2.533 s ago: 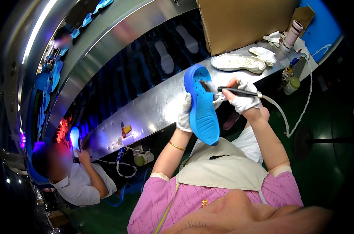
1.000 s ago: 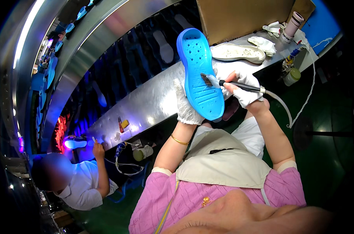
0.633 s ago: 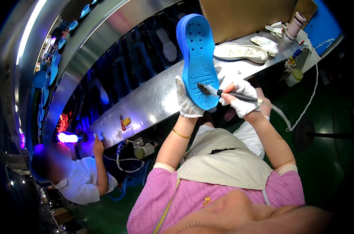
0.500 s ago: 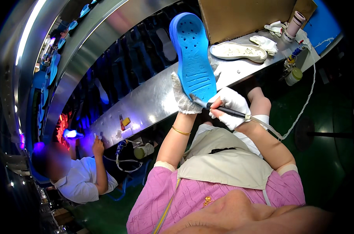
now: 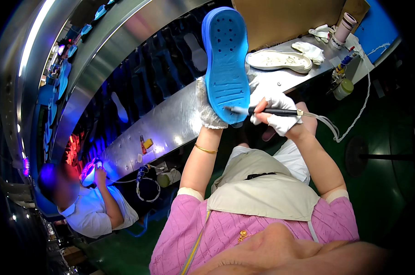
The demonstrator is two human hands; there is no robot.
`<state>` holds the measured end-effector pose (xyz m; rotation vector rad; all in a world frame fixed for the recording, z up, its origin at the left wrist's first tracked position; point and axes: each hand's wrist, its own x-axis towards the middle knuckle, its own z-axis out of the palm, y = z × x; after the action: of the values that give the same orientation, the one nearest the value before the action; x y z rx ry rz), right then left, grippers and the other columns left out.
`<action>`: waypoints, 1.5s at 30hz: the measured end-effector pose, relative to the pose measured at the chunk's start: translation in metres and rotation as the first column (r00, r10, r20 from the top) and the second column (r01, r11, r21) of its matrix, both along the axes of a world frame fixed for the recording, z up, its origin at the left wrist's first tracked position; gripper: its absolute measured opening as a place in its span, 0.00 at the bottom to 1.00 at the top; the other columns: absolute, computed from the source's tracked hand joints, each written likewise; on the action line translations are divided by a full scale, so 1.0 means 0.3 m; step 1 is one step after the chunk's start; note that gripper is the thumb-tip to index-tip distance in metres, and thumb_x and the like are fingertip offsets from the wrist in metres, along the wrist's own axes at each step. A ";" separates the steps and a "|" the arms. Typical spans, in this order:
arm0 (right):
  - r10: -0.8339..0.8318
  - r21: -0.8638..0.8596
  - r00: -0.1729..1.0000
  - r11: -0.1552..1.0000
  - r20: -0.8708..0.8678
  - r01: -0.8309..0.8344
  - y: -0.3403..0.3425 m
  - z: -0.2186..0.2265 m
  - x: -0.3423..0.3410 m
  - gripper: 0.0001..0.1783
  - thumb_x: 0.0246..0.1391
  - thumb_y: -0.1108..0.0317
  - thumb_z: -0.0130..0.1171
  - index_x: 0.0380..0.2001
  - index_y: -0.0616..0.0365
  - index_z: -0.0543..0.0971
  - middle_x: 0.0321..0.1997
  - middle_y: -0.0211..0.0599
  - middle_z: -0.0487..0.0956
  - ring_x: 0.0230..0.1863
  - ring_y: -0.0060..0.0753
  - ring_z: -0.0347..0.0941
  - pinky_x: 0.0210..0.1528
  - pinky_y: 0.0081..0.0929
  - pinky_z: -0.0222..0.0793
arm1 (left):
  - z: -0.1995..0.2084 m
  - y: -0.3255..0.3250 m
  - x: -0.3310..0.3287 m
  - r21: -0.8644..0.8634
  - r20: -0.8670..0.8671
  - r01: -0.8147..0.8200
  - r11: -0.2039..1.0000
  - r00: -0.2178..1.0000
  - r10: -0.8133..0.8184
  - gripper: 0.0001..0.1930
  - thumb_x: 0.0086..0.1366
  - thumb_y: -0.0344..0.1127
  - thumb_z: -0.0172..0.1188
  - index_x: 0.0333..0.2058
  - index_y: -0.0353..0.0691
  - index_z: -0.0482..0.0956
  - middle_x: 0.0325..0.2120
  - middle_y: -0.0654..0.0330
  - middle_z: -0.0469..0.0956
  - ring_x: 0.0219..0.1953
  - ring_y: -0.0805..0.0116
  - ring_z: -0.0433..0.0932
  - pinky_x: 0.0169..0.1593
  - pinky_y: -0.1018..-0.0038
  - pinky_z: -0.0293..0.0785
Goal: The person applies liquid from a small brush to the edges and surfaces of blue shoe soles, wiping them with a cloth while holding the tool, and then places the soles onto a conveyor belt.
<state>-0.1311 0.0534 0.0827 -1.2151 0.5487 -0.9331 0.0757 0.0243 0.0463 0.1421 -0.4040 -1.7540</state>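
Note:
My left hand [image 5: 208, 110], in a knitted white glove, grips a blue shoe sole [image 5: 226, 68] by its lower left edge and underside; some of the fingers are hidden behind it. The inner face of the sole is turned up, with small holes toward the far end and grooves toward the near end. My right hand [image 5: 277, 103], in a white glove with bare fingertips, is closed around the black handle of a brush [image 5: 280, 112]. Its bristles lie over the near part of the sole. A thin pale hose runs from the brush's back end.
A metal bench [image 5: 180, 112] runs along a dark conveyor carrying soles. On it lie a white shoe sole [image 5: 280, 61], white gloves [image 5: 308, 50] and a pink bottle [image 5: 344, 30]. A green-lidded jar [image 5: 344, 89] hangs off its right end. At left, a co-worker [image 5: 95, 208] handles a lit piece.
The brush has turned more level, its bristles moving from the sole's near left edge onto its face. The sole has swung slightly upright. The co-worker's hands have moved left.

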 end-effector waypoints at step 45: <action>0.016 -0.284 0.971 0.955 -0.237 -0.085 -0.130 0.094 -0.096 0.09 0.45 0.80 0.66 0.32 0.59 0.78 0.35 0.30 0.79 0.36 0.22 0.75 0.40 0.23 0.74 | 0.107 -0.087 0.010 0.265 0.402 0.234 0.935 0.855 -0.328 0.27 0.69 0.51 0.52 0.55 0.34 0.72 0.45 0.49 0.78 0.42 0.57 0.80 0.43 0.64 0.82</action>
<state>-0.1599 0.0143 0.1110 -1.6133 0.5741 -0.8527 0.0786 -0.0018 0.0785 0.6720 -0.5929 -2.0548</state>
